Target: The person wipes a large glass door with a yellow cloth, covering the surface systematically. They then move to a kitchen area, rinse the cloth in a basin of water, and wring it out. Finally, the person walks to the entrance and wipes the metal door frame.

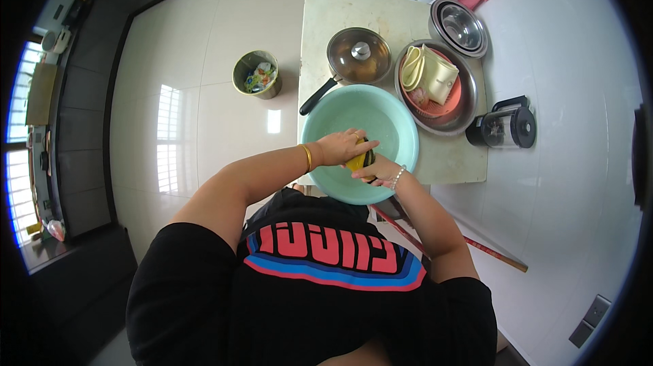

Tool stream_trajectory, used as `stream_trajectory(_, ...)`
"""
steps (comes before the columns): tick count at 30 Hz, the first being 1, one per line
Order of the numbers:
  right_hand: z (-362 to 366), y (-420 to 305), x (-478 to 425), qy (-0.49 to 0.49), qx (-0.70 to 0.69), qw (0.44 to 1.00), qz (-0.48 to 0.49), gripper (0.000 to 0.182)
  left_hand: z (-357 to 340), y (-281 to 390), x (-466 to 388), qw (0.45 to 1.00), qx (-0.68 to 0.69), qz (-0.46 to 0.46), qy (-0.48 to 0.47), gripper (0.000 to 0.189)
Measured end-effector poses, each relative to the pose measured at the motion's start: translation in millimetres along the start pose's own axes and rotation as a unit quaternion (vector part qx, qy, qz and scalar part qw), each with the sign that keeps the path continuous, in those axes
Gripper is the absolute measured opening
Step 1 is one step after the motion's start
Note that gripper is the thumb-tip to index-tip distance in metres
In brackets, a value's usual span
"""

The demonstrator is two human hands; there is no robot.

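Note:
A yellow and black object (360,162), too covered by fingers to name, is held between both hands over a mint-green plastic basin (326,182). My left hand (345,147) lies over its upper end with the fingers across it; a gold bangle is on that wrist. From the right, my right hand (378,170) grips its lower side, below a beaded bracelet's wrist. The basin stands at the near edge of the pale table (454,167). What lies under the hands inside the basin is hidden.
Behind the basin stands a lidded pan (358,55), its black handle pointing left. A steel bowl (472,106) holds a coral basket with pale yellow folded items. Nested steel bowls (459,26) and a black-lidded jug (505,123) are at right. A waste bin (256,74) stands left of the table.

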State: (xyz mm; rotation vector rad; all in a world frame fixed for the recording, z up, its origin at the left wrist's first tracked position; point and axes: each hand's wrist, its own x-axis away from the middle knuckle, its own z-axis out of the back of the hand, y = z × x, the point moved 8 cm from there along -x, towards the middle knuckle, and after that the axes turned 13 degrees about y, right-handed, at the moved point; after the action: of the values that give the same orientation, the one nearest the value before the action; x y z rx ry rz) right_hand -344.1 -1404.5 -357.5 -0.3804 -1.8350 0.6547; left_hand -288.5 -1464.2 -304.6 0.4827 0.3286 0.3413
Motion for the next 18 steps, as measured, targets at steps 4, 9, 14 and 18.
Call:
stream_trajectory(4,34.2,3.5,-11.6,0.203,0.220,0.953,0.040,0.041,-20.2,-11.3,0.6,0.998,-0.027,0.056,-0.028,0.063)
stream_trajectory(9,39.0,-16.9,-4.7,0.337,0.375,0.854,0.128,0.045,-38.8,-20.7,-8.4,0.978,-0.020,0.161,-0.130,0.037)
stream_trajectory(14,36.1,-19.4,-2.3,0.376,0.390,0.829,0.138,0.045,-39.5,-19.4,-13.2,0.961,-0.052,0.183,-0.203,0.027)
stream_trajectory(18,40.0,-1.4,-7.7,0.331,0.249,0.887,0.205,0.058,-23.9,-14.2,-18.0,0.979,-0.087,0.143,-0.113,0.029)
